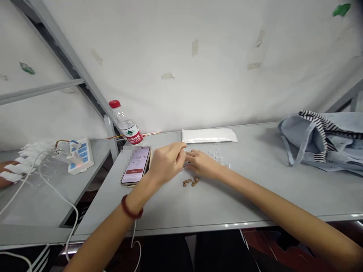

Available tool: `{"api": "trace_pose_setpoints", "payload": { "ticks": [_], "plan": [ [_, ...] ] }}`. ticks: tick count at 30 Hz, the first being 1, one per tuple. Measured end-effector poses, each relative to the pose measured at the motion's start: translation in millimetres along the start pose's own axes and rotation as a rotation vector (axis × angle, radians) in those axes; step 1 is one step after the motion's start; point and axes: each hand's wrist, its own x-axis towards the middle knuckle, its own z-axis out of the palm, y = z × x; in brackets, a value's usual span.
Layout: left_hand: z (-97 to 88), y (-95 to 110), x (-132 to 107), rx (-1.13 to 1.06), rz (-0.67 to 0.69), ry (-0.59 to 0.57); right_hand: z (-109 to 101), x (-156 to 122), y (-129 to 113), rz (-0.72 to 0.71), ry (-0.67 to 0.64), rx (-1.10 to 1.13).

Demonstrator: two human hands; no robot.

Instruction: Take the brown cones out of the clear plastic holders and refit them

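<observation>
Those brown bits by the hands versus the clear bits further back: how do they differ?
The brown bits are opaque and dark. The clear bits are see-through and hard to make out against the table. The brown bits sit in a tight cluster just on the near side of the right hand. The clear bits are spread loosely beyond it, toward the white packet. Both are tiny and lie loose on the table.

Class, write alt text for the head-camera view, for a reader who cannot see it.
A person's left hand and right hand meet at the fingertips over a grey table, beside small brown pieces and clear pieces. A phone showing a timer lies by the left hand, near a red-capped water bottle; a white packet lies behind, a denim bag far right.
</observation>
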Motion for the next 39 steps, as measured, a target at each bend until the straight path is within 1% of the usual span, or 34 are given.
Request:
{"api": "trace_pose_setpoints", "payload": {
  "ticks": [3,6,8,10,12,14,15,17,20,23,25,26,28,29,30,32,33,36,37,39],
  "plan": [
    [18.2,-11,0,0.009,-0.133,-0.039,7,-2,5,-0.004,-0.024,0.005],
    [30.7,-14,-5,-0.078,-0.165,-0.051,3,-8,7,0.035,0.0,0.071],
    [32.9,-12,-11,-0.126,-0.141,-0.038,-5,-11,7,0.085,0.08,0.195],
    [31.1,-8,-17,-0.136,-0.104,-0.035,-13,-14,6,0.163,0.171,0.392],
    [27.8,-4,-21,-0.091,-0.053,-0.021,-20,-15,5,0.273,0.236,0.632],
    [24.9,-1,-21,-0.015,0.016,0.004,-24,-16,3,0.385,0.263,0.846],
    [24.1,0,-21,0.02,0.053,0.01,-25,-16,2,0.428,0.261,0.925],
    [23.6,0,-19,0.079,0.112,0.003,-25,-17,0,0.479,0.216,1.033],
    [25.4,0,-19,0.167,0.176,-0.028,-24,-18,-4,0.483,0.11,1.13],
    [27.5,1,-21,0.182,0.19,-0.051,-24,-18,-10,0.443,0.053,1.122],
    [27.8,4,-22,0.104,0.118,-0.075,-27,-18,-10,0.378,0.064,0.997],
    [27.3,5,-23,0.053,0.061,-0.099,-29,-19,-7,0.327,0.105,0.874],
    [25.4,8,-23,-0.028,-0.033,-0.176,-34,-22,5,0.219,0.232,0.546],
    [24.1,8,-23,-0.053,-0.049,-0.22,-37,-25,14,0.176,0.304,0.377],
    [22.8,9,-23,-0.07,-0.042,-0.265,-41,-28,24,0.17,0.337,0.263],
    [20.5,10,-23,-0.091,0.018,-0.346,-47,-35,47,0.228,0.353,0.191],
    [19.6,10,-22,-0.097,0.049,-0.382,-49,-39,58,0.292,0.349,0.185],
    [18.2,12,-23,-0.089,0.12,-0.47,-48,-48,85,0.521,0.358,0.304],
    [18.1,12,-23,-0.085,0.139,-0.491,-47,-51,91,0.577,0.36,0.363],
    [18.1,14,-23,-0.093,0.16,-0.519,-42,-53,98,0.643,0.353,0.464]
  ]
}}
